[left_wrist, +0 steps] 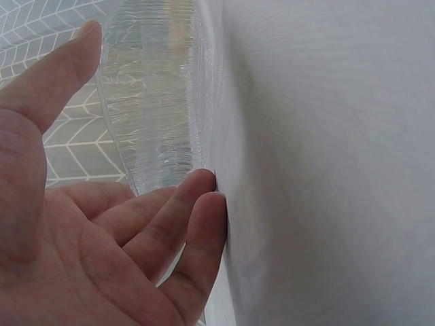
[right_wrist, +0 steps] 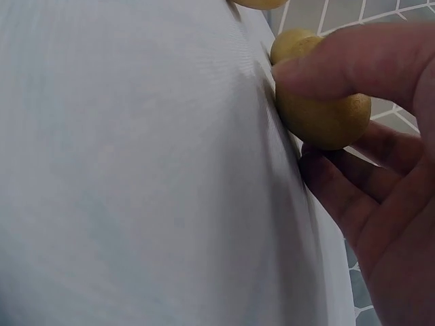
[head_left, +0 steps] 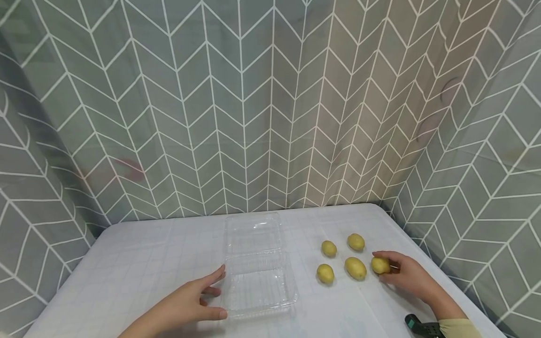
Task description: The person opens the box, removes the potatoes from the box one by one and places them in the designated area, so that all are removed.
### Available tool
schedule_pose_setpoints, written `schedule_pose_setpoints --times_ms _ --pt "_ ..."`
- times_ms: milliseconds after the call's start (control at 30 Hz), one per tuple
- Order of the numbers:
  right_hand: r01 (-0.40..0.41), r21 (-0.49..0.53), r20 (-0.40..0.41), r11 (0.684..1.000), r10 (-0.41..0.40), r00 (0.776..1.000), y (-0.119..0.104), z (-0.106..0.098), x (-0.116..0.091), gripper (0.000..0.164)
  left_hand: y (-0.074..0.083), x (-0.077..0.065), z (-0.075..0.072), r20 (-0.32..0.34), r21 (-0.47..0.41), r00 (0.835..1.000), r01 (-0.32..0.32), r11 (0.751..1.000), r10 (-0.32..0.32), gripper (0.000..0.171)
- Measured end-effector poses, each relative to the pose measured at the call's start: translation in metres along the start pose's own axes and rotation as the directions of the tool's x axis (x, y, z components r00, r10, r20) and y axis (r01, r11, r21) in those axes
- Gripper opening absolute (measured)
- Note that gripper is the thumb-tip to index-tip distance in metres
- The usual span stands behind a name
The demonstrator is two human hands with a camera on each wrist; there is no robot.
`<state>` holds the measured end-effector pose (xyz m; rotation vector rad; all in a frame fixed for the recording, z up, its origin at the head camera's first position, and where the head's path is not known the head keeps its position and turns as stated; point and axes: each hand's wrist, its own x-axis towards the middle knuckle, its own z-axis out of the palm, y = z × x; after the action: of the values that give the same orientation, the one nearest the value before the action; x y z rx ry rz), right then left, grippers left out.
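A clear plastic clamshell container (head_left: 258, 288) lies unfolded on the table, its lid (head_left: 253, 233) laid back toward the curtain. My left hand (head_left: 192, 300) is at the container's left side, thumb and fingers spread, with the thumb tip right at the near corner. In the left wrist view, the container's ribbed wall (left_wrist: 153, 102) shows beyond the spread fingers. At the right, my right hand (head_left: 403, 273) grips a lemon (head_left: 379, 265) between thumb and fingers. The right wrist view shows this lemon (right_wrist: 323, 119) close over the tablecloth, the thumb across it.
Several more lemons sit between the container and my right hand, among them a larger one (head_left: 355, 268) and one farther back (head_left: 356, 241). A black strap (head_left: 422, 326) is by the right wrist. Patterned curtains (head_left: 262, 108) stand behind and beside the white-covered table (head_left: 169, 249).
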<state>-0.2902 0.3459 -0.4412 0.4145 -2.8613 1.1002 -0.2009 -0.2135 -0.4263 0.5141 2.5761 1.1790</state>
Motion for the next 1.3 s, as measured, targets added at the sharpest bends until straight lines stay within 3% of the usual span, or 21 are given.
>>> schedule_pose_setpoints --times_ms 333,700,933,1300 --pt "-0.005 -0.01 -0.025 1.0 0.004 1.0 -0.0009 0.0027 0.0001 0.049 0.001 -0.0009 -0.0006 -0.001 -0.004 1.0 0.006 1.0 -0.006 0.098" --pt "-0.041 0.05 -0.001 0.998 0.041 0.999 -0.0049 0.0036 -0.0018 0.055 0.0006 0.0003 -0.0003 0.007 -0.015 1.0 0.015 1.0 -0.015 0.099" --pt "-0.06 0.011 -0.006 0.998 0.06 0.998 -0.005 0.0037 -0.0019 0.049 0.0015 -0.0003 -0.0005 0.009 -0.013 1.0 0.021 1.0 -0.021 0.099" --pt "-0.027 0.054 0.004 0.998 0.027 1.0 -0.0058 0.0013 -0.0026 0.045 0.001 0.0009 0.0005 0.001 0.002 1.0 0.001 1.0 -0.001 0.099"
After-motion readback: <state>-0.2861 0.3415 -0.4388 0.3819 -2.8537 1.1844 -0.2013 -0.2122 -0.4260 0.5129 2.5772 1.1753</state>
